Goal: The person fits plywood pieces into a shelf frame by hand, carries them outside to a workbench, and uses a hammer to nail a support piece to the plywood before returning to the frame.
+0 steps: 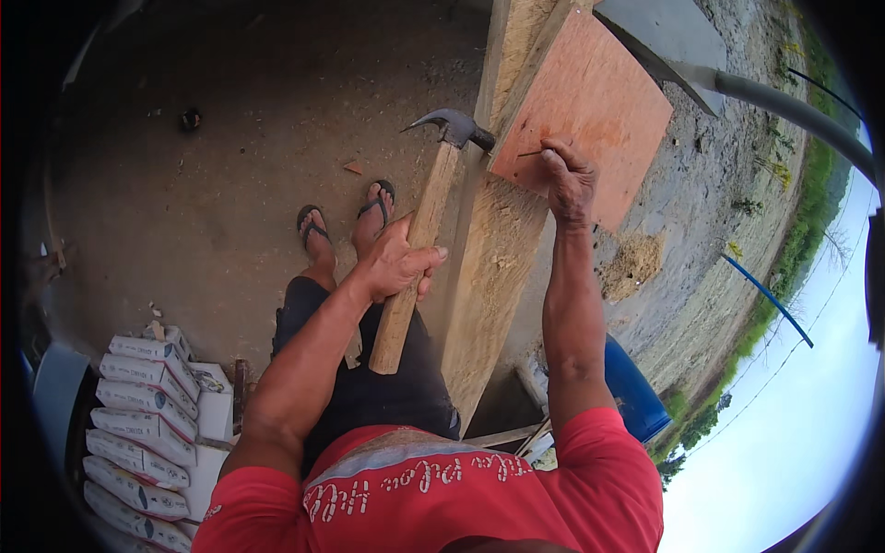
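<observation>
My left hand [398, 263] grips the wooden handle of a claw hammer [415, 240], whose dark metal head is up beside the edge of a reddish plywood sheet [608, 101]. My right hand [570, 180] pinches a thin nail [531, 153] over the plywood's lower left part. The sheet lies on long pale timber boards [479, 286] that run away from me, just right of my legs.
Stacked white sacks [143, 424] are at lower left. A blue barrel [636, 387] stands right of my right arm. Beyond the boards are rough ground [701, 184], a grey hose [784, 111], a blue pipe [765, 295] and greenery. My sandalled feet rest on concrete.
</observation>
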`<state>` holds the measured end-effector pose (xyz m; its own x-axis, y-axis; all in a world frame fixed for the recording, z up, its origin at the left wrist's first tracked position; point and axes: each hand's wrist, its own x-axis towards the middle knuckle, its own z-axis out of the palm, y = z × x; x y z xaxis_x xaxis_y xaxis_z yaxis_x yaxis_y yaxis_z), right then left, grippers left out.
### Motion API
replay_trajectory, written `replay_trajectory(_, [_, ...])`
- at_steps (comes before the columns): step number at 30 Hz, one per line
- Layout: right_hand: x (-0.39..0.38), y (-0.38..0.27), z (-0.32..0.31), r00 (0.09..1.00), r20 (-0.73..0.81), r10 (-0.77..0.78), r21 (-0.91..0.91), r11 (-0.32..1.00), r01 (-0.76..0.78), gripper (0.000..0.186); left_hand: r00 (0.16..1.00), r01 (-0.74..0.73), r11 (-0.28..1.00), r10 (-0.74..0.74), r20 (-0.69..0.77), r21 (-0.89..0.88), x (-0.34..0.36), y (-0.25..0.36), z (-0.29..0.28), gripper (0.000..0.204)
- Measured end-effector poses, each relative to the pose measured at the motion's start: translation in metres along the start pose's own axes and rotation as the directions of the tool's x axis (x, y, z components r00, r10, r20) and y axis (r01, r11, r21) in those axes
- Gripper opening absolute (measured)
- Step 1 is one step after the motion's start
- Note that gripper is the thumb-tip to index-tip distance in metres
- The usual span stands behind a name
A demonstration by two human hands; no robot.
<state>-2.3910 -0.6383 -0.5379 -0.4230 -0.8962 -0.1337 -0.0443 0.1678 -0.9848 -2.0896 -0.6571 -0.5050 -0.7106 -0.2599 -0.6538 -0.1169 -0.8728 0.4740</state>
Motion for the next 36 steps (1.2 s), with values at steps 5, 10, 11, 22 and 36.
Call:
replay_trajectory(5, [-0.001, 0.004, 0.018, 0.977, -0.034, -0.209, -0.322, 0.928, 0.187, 0.016, 1.000, -0.013, 1.000, 0.013, -0.014, -0.002, 0.001, -0.003, 0.009, 0.036])
replay_trajectory(10, [-0.001, 0.001, 0.033, 0.925, -0.069, -0.373, -0.564, 0.780, 0.272, 0.013, 1.000, -0.015, 1.000, 0.015, -0.002, -0.015, 0.002, -0.010, 0.004, 0.036])
replay_trajectory(11, [0.001, 0.002, 0.035, 0.924, -0.075, -0.376, -0.564, 0.780, 0.271, 0.013, 1.000, -0.025, 0.999, 0.025, -0.013, 0.031, 0.003, -0.011, 0.002, 0.035])
replay_trajectory(22, [0.001, 0.017, 0.030, 0.890, 0.027, -0.455, -0.653, 0.666, 0.360, 0.012, 0.961, -0.052, 0.821, 0.196, -0.195, 0.568, -0.031, 0.018, 0.005, 0.032])
replay_trajectory(36, [0.003, 0.015, 0.040, 0.830, -0.031, -0.558, -0.749, 0.563, 0.350, 0.016, 0.853, -0.244, 0.244, 0.514, 0.088, 0.939, -0.053, 0.096, 0.039, 0.041])
